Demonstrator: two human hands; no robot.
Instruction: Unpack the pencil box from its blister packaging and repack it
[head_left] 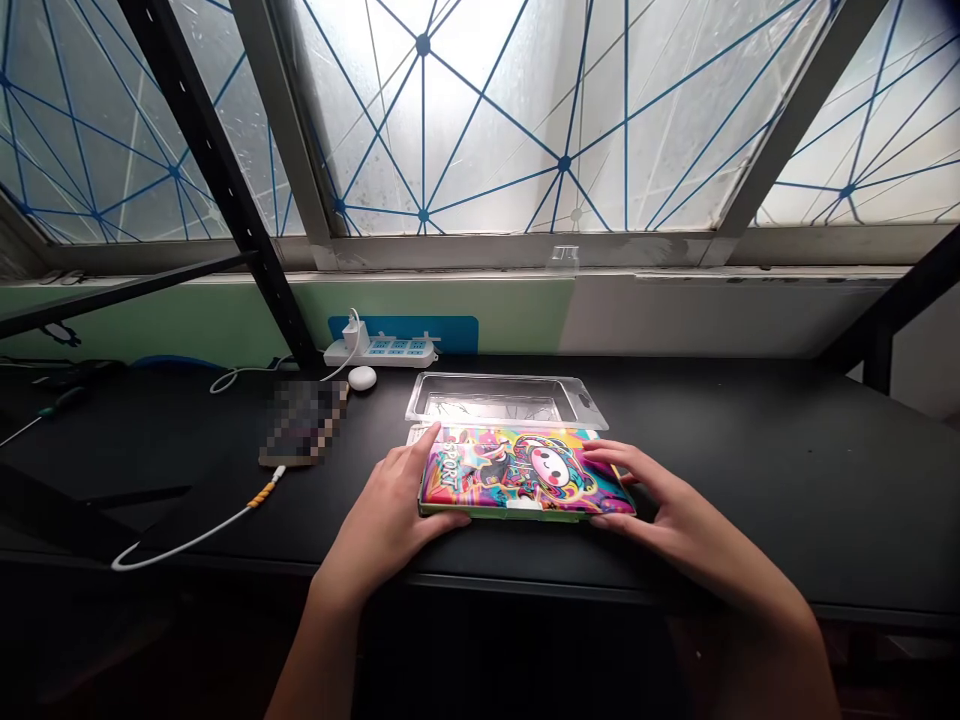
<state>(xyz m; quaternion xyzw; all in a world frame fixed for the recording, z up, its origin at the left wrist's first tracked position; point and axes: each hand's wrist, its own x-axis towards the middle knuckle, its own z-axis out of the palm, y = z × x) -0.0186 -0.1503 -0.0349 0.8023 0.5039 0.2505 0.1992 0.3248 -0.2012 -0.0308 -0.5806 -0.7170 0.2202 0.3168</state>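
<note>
A colourful pencil case [517, 468] with a cartoon figure on its lid and a green lower edge lies flat on the black desk. My left hand [401, 500] grips its left end, the index finger along the side and the thumb at the front edge. At the right end, my right hand [645, 500] has its fingers on the lid and its thumb against the front edge. The case looks closed. Just behind it rests a clear plastic package tray [504, 400], touching or nearly touching its back edge.
A phone-like device [300, 425], blurred out, lies to the left with a white cable [184, 545] running from it. Near the wall are a white power strip [386, 350] and a small white rounded case [362, 378]. Dark metal posts [225, 190] stand by the window.
</note>
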